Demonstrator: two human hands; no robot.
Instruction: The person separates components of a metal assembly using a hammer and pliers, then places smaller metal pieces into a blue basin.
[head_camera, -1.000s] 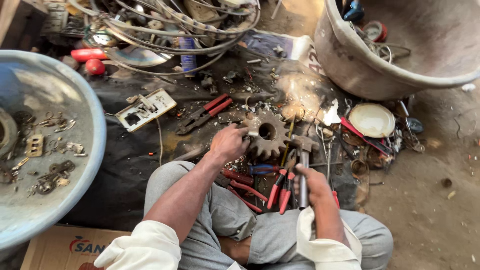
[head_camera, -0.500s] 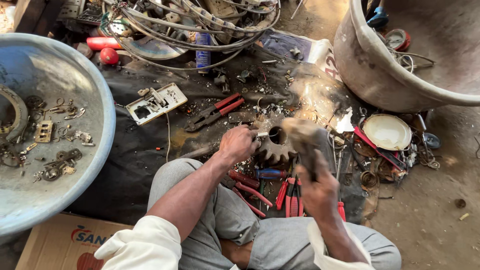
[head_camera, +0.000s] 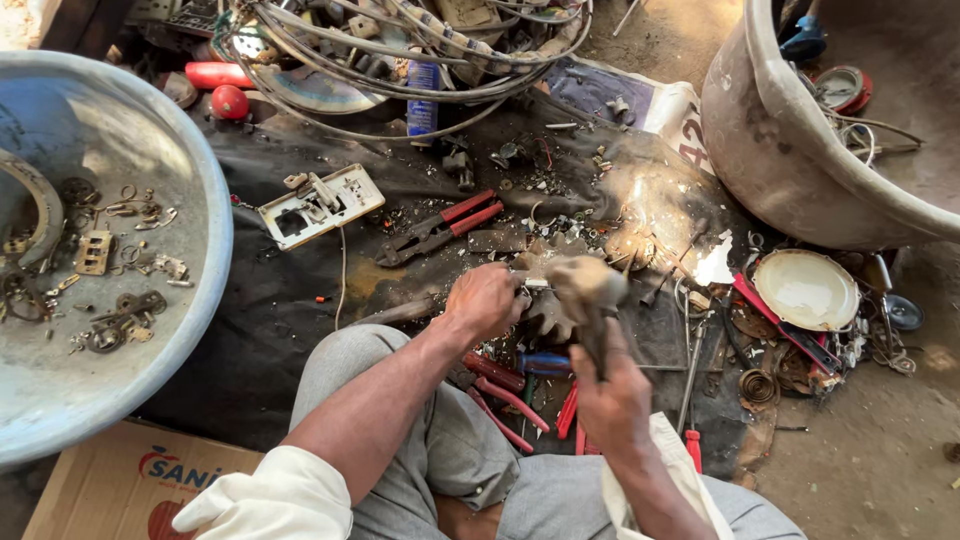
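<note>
At the far left of the frame, a large blue-grey metal basin (head_camera: 150, 340) holds small metal scrap: rings, brackets and a brass-coloured plate. Below it, at the lower left edge, lies a cardboard box (head_camera: 110, 485). Right of the basin, a black cloth (head_camera: 250, 330) covers the ground. On it, left of centre, lies a white switch plate (head_camera: 322, 204) with a rectangular opening. Above it, along the top edge, sit a red cylinder (head_camera: 218, 74) and a tangle of cables (head_camera: 400, 60). Red-handled pliers (head_camera: 440, 226) lie on the cloth just above the hands.

At centre, the left hand (head_camera: 484, 300) is clenched around a thin metal piece whose tip meets the toothed gear (head_camera: 545, 305); the exact grasp on that piece is partly hidden. The gear rests on the cloth at centre frame, between the two hands, mostly covered by the hammer. The right hand (head_camera: 612, 400), just below and right of the gear, is closed around the handle of a hammer (head_camera: 585, 290); the hammer head is blurred and sits over the gear.

Below the hands, red-handled and blue-handled tools (head_camera: 520, 385) lie between the person's knees. Right of centre, a white round lid (head_camera: 806, 290) lies among springs and wire. At the upper right stands a large grey tub (head_camera: 790, 160).
</note>
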